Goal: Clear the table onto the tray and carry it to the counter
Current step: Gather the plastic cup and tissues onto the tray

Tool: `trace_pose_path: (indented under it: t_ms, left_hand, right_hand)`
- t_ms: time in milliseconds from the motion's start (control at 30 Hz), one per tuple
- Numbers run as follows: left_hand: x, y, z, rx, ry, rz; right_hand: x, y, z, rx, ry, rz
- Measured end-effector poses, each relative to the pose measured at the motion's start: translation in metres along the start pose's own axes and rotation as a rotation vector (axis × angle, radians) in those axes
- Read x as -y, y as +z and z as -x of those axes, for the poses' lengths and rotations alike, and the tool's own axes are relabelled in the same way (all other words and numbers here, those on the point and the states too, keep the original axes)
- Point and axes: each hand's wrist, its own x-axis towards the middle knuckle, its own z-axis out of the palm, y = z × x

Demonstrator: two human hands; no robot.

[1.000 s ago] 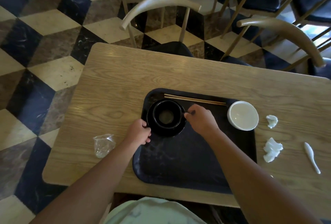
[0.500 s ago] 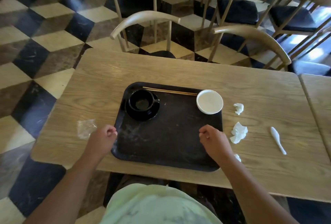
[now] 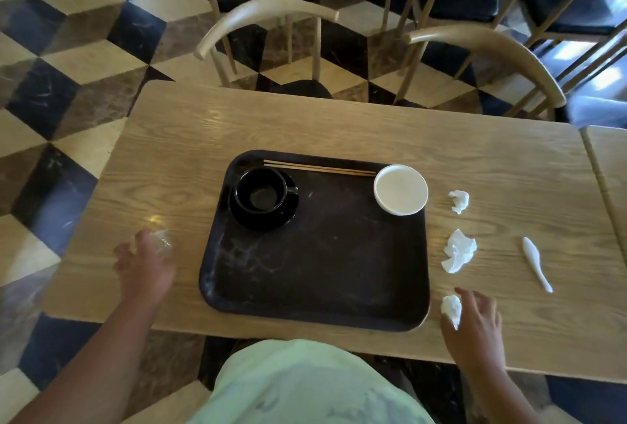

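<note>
Wooden table [image 3: 339,125] carries the black tray [image 3: 315,281]. Right hand [image 3: 475,325], fingers spread, touches a crumpled tissue [image 3: 451,310]; left hand [image 3: 146,264] reaches the clear wrapper [image 3: 162,241], grip unclear. Both scraps look light and soft, best pinched at a fold.

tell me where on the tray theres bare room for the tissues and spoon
The tray is bare across its near half, below the black cup and saucer, and in the middle between the cup and the white bowl. The far edge is crowded: chopsticks, cup, bowl.
</note>
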Motion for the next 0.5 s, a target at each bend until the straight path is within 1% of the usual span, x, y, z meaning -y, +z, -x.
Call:
trace_pose_path:
  t_ms: [100,200,400,500]
  left_hand:
    - [-0.001,0.008,-0.008,0.03,0.0,-0.026]
    - [-0.002,0.011,-0.012,0.01,-0.043,0.001]
    - [0.007,0.015,-0.012,-0.049,0.056,-0.094]
    - [0.007,0.015,-0.01,-0.048,0.031,-0.074]
  right_hand:
    - [-0.002,0.007,-0.002,0.081,0.026,0.032]
    - [0.002,0.012,-0.005,0.098,0.044,0.022]
    - [0.016,0.015,-0.003,0.085,0.087,0.016]
    - [0.019,0.015,-0.003,0.087,0.082,-0.031]
